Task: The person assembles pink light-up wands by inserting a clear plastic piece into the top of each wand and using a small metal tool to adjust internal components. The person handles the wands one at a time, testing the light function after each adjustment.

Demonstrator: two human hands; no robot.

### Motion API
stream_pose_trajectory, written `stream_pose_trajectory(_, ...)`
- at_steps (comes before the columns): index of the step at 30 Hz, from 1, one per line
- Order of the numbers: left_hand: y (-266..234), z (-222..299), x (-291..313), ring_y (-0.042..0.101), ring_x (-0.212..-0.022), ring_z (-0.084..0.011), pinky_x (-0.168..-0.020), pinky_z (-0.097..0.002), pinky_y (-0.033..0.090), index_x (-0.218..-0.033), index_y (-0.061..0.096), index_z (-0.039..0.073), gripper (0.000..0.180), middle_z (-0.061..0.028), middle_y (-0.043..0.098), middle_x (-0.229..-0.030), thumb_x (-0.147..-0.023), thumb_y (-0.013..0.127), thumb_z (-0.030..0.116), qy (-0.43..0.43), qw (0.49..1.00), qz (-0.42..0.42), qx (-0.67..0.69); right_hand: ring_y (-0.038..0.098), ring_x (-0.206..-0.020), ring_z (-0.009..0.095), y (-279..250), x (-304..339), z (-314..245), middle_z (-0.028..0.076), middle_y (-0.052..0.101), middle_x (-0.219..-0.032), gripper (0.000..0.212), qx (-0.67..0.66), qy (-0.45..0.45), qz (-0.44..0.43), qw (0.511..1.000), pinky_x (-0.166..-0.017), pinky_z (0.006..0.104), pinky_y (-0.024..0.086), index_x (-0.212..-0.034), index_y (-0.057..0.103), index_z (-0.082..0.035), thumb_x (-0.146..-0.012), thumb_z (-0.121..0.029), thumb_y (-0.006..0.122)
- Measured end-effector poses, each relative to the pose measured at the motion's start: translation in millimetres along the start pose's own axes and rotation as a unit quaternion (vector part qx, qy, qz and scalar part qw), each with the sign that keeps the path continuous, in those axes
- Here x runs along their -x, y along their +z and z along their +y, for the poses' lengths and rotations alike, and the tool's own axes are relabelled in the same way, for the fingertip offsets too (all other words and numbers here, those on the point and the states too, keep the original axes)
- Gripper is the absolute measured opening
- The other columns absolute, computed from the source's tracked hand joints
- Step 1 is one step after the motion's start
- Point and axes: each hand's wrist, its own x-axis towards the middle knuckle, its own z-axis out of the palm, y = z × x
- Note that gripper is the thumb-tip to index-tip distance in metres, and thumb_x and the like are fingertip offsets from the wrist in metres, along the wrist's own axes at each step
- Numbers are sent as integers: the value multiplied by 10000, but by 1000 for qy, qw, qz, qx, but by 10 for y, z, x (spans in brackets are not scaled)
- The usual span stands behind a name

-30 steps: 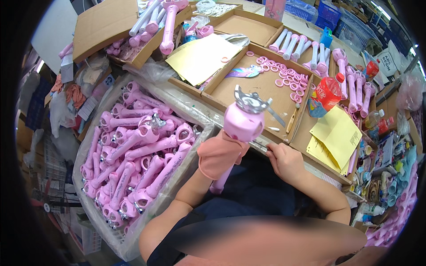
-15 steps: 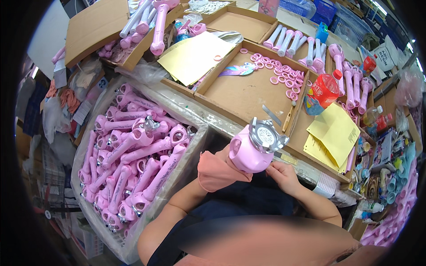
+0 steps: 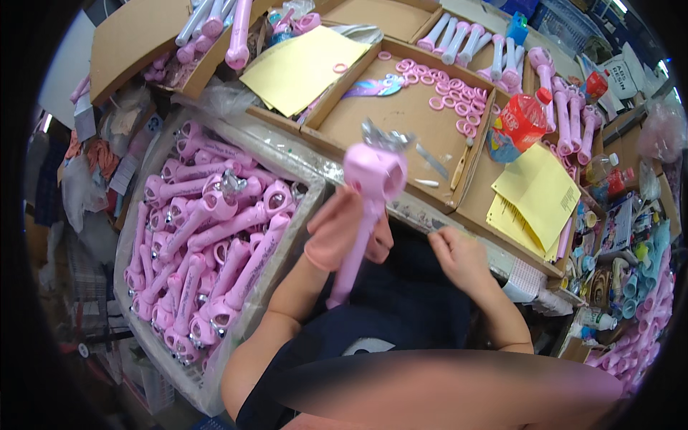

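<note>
My left hand (image 3: 331, 231), in a salmon-coloured glove, is closed round the handle of a pink toy wand (image 3: 376, 172). The wand stands nearly upright, its round hollow head at the top and a silver crown-shaped piece above that, slightly blurred. My bare right hand (image 3: 462, 261) is apart from the wand, by the table's front edge, with its fingers curled in. No object shows in it. At my left a plastic-lined crate (image 3: 304, 222) is heaped with pink wands (image 3: 215, 251), several of which carry silver pieces.
A shallow cardboard tray (image 3: 373, 122) holds pink rings (image 3: 459, 97), a blade (image 3: 432, 161) and a thin brush-like tool (image 3: 462, 165). Yellow sheets (image 3: 304, 68) lie at its left, others (image 3: 537, 193) at its right. A red-labelled bottle (image 3: 519, 125) stands beside the tray. More wands (image 3: 573, 118) lie beyond.
My left hand has turned the wand from pointing its crown toward me to nearly upright, and shifted it slightly left. My right hand has come away from the wand's head.
</note>
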Motion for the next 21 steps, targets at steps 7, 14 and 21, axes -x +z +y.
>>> stream_pose_trajectory(7,126,299,-115,429,-505,-121,-458,-262,351,-776,490,86,358,-18,473,-595,-1020,499,348,-206,913,92,340,591,-571,238,-109,-55,-319,56,575,-674,157,15,-252,198,947,-503,360,456,-971,670,-100,-857,-183,740)
stream_pose_trajectory(14,77,372,-78,431,-572,-107,-479,-304,346,-812,480,98,318,5,438,-661,-1023,515,333,-238,931,-27,274,555,-560,248,-156,-113,-385,63,530,-655,185,81,-279,200,936,-493,374,426,-996,685,-87,-837,-149,755)
stream_pose_trajectory(21,167,236,62,479,-570,-94,-531,-243,385,-869,535,67,235,-20,560,-698,-1008,564,255,44,992,63,-103,503,-559,231,-127,-48,-437,54,463,-654,252,152,-311,252,904,-490,367,400,-1039,690,-95,-805,-138,774)
